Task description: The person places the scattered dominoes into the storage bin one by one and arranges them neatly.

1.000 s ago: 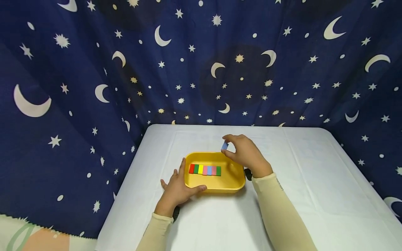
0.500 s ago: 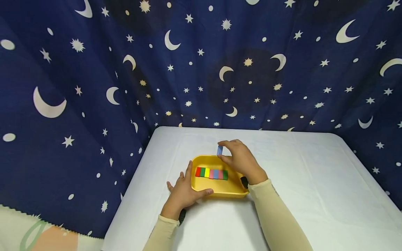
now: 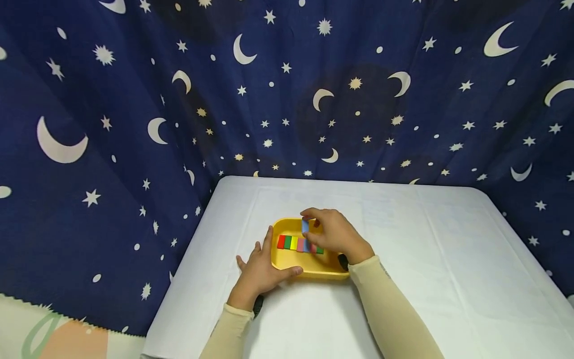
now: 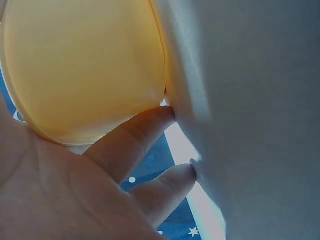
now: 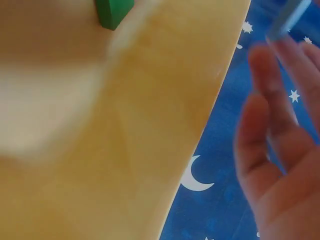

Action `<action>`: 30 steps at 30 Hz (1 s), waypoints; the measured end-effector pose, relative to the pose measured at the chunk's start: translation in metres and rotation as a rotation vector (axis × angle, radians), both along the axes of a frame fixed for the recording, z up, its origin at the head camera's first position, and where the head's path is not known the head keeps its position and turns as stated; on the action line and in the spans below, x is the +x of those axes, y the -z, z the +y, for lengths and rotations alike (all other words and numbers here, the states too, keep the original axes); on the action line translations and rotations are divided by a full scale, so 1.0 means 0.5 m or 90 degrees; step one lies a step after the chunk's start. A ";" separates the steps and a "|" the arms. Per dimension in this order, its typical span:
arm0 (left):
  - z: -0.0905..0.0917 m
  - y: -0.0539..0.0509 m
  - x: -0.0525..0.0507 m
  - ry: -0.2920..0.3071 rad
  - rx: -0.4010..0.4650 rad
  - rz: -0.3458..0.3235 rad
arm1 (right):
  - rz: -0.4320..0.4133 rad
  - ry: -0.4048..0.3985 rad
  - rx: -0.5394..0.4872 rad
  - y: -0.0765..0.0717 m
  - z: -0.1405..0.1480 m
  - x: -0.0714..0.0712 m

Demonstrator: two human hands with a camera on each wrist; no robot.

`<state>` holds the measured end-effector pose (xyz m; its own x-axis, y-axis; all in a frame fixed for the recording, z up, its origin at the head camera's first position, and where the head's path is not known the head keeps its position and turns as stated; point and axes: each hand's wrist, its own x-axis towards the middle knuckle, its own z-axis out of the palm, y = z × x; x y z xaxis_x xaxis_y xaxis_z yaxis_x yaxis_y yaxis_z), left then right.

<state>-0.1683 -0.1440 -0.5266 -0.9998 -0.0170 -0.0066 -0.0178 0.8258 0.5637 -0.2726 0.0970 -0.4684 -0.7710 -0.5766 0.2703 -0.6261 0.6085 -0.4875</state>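
In the head view my right hand (image 3: 336,232) pinches a flat light-blue block (image 3: 305,226) between thumb and fingers, upright over the yellow tray (image 3: 287,262). Below it, inside the tray, a row of small coloured blocks (image 3: 293,243) lies side by side: red, green, yellow, pink, blue, pink and green, with the right part partly covered by my hand. My left hand (image 3: 257,276) rests against the tray's left end with spread, straight fingers, its thumb along the front rim. The right wrist view shows the end green block (image 5: 114,12) and the held block's blurred edge at the top right.
A white-covered table (image 3: 426,259) stretches around the tray, widest on the right. Behind it hangs a dark blue curtain (image 3: 287,99) with moons and stars. A cream, orange and green patterned cloth (image 3: 71,341) shows at the lower left.
My right hand has moved left and toward me with the blue block, from beyond the tray's back rim to over the row. My left hand stays at the tray's left end.
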 end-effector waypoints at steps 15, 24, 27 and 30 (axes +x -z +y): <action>-0.001 0.000 -0.003 0.007 -0.017 0.004 | -0.103 0.053 0.183 0.014 0.010 -0.007; 0.000 0.005 -0.003 0.005 -0.012 0.003 | -0.121 0.131 0.241 0.010 0.015 0.005; 0.000 0.004 -0.002 0.002 -0.009 0.000 | -0.140 0.148 0.252 0.007 0.016 0.009; 0.000 0.003 -0.001 0.002 -0.004 -0.002 | -0.150 0.151 0.261 0.005 0.015 0.011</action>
<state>-0.1689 -0.1441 -0.5283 -0.9999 -0.0146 -0.0093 -0.0173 0.8297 0.5579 -0.2669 0.1045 -0.4710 -0.9060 -0.4008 -0.1364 -0.3501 0.8904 -0.2907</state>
